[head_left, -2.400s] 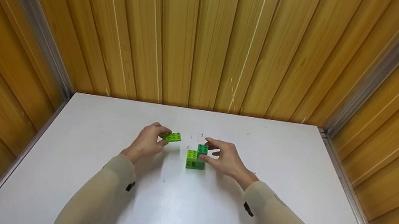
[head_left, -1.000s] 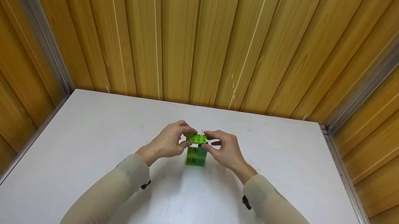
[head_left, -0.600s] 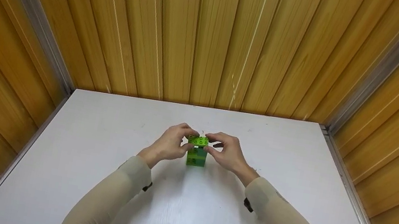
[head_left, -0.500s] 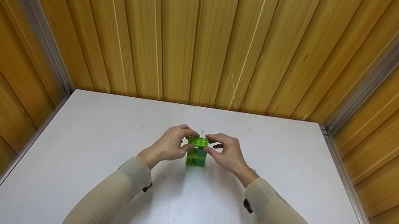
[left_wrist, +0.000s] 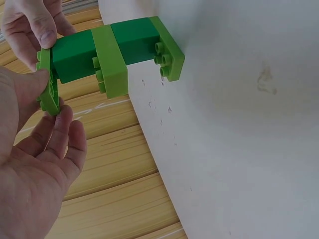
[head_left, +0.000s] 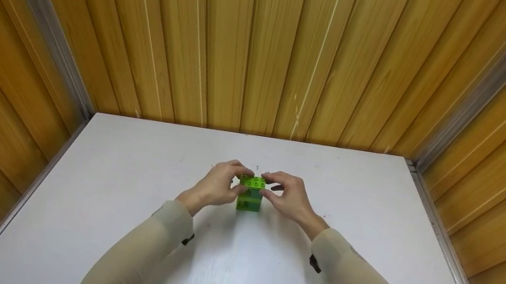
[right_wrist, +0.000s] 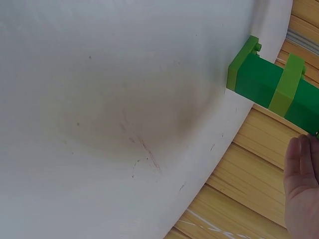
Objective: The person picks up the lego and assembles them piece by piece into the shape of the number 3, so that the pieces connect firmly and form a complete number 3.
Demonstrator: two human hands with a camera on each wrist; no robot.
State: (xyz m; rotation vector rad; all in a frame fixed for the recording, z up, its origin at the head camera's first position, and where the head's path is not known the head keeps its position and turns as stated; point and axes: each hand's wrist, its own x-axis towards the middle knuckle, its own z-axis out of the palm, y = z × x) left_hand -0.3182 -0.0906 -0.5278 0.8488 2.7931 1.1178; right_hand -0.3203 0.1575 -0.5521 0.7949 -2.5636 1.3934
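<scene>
A stack of toy building bricks stands on the table, with two dark green bricks (left_wrist: 134, 41) between light green pieces. Its base is a light green plate (left_wrist: 172, 52), and a thicker light green brick (left_wrist: 112, 64) sits midway. A studded light green plate (head_left: 253, 182) lies across the top, its left part overhanging the upper dark green brick (left_wrist: 75, 56). My left hand (head_left: 216, 183) pinches the top plate near its left end between thumb and fingers. At the right end, my right hand (head_left: 292, 198) holds the same plate, thumb in front and fingertips behind.
The white table (head_left: 230, 273) carries small dark marks and scratches. Wood-patterned panels (head_left: 269, 51) rise behind it and on both sides, with grey metal strips (head_left: 37, 5) at the corners.
My left hand has brought the light green plate rightward and down onto the stack's top. The right hand stays beside the stack and now holds the plate's right end. Both hands sank slightly.
</scene>
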